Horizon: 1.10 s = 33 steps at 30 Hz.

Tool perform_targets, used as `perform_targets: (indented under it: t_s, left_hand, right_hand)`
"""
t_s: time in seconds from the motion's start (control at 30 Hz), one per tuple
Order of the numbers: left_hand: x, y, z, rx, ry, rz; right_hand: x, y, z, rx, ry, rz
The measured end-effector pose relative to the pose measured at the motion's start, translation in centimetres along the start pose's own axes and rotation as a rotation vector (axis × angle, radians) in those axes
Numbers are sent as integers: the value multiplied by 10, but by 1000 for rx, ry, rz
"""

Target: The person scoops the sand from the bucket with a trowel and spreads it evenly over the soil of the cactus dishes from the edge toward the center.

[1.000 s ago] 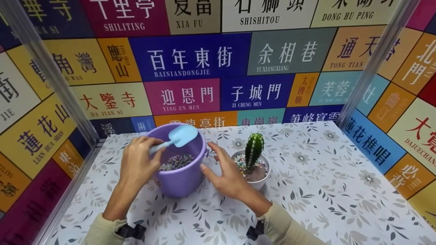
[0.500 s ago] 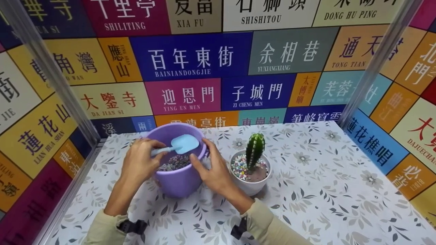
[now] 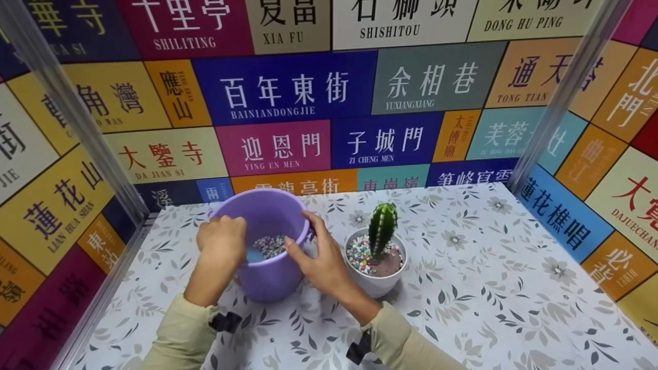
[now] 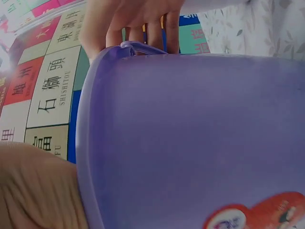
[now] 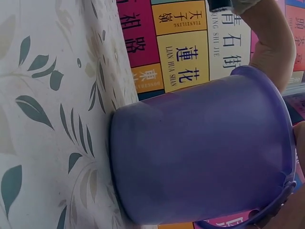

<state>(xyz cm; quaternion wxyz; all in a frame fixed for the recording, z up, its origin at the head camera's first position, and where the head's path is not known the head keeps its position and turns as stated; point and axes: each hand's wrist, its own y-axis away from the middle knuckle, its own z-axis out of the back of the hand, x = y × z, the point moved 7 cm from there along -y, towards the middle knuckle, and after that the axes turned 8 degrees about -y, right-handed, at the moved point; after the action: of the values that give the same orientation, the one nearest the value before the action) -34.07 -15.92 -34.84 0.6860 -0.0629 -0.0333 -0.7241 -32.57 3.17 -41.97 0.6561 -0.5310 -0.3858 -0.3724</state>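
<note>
A purple bucket (image 3: 272, 275) stands on the table with multicoloured pebbles (image 3: 270, 246) inside. My left hand (image 3: 222, 239) is over its left rim, knuckles up, gripping a light blue toy shovel (image 3: 253, 255). Only a little of the shovel's blade shows down by the pebbles; its handle is hidden by the hand. On the right side, my right hand (image 3: 325, 257) holds the bucket's rim, thumb at the near edge and fingers around the far side. The right wrist view shows the bucket's outer wall (image 5: 200, 152) and hinged handle (image 5: 248, 222).
Just right of my right hand, a white pot (image 3: 378, 282) holds a green cactus (image 3: 383, 231) among coloured pebbles, with a bare brownish patch in front. A leaf-patterned cloth (image 3: 493, 288) covers the table. Sign-printed walls (image 3: 285, 87) enclose the back and sides.
My left hand has turned over and lowered the shovel into the bucket, from level above the pebbles. My right hand moved left from beside the bucket and took hold of its rim.
</note>
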Motion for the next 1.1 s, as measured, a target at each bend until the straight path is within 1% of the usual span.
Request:
perform_targets:
  t_s: [0.07,0.2,0.27,0.33,0.53,0.67,0.77,0.83,0.93,1.1]
  left_hand:
    - [-3,-1,-3,59,-19,2]
    - [-5,-4,-8,134,-7,19]
    - [-5,-7,-12,163,3,33]
    - [-5,-10,-16,175,12,33]
    - [-5,-18,-26,155,-32,-30]
    - [-3,-24,-27,160,-71,-85]
    - [-1,-28,-28,174,-95,-131]
    - [-1,-29,-28,170,-110,-155]
    - [-2,-30,-29,158,-100,-173]
    - [-2,-28,-32,131,-57,-198]
  right_hand:
    - [0,0,0,0,-1,-7]
    - [0,0,0,-3,-8,-17]
    - [-1,0,-1,-5,-12,-14]
    - [-1,-1,-1,-8,-17,-6]
    - [-1,0,-1,-5,-21,7]
    - [-1,0,0,-14,-29,14]
    - [-2,1,-1,-11,-42,7]
    - [-3,1,-1,-7,-55,-2]
    - [-4,2,-2,-8,-70,-7]
    - [-5,2,-5,0,-90,-4]
